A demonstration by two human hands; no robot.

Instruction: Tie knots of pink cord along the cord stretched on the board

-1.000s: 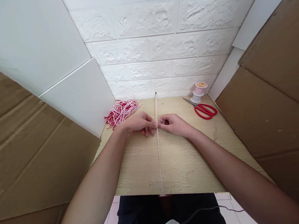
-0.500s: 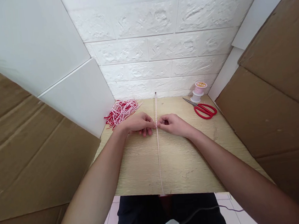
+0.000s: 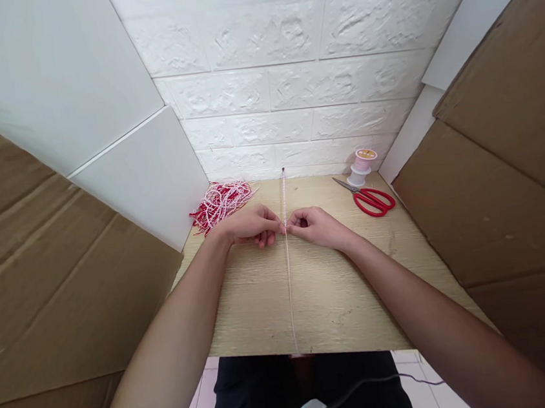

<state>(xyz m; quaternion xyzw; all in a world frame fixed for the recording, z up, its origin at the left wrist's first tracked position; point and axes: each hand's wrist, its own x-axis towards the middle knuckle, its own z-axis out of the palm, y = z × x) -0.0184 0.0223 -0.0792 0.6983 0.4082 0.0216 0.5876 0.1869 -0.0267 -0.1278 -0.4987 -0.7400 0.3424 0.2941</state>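
A pale pink cord (image 3: 290, 293) runs taut from a small dark peg (image 3: 283, 170) at the foot of the wall down past the table's front edge. Its far stretch is a knotted pink-and-white braid (image 3: 284, 196). My left hand (image 3: 258, 225) pinches at the cord from the left, thumb and index finger closed, the other fingers curled below. From the right, my right hand (image 3: 314, 225) pinches at the same spot, its fingers closed. The thin strands between my fingertips are too small to make out clearly.
A heap of red and pink-white braided cords (image 3: 221, 203) lies at the back left of the wooden table (image 3: 345, 300). Red-handled scissors (image 3: 372, 200) and stacked thread spools (image 3: 361, 165) sit at the back right. Cardboard panels (image 3: 518, 184) flank both sides.
Hardly anything differs. My left hand's lower fingers have curled in slightly; both hands stay at the same place on the cord.
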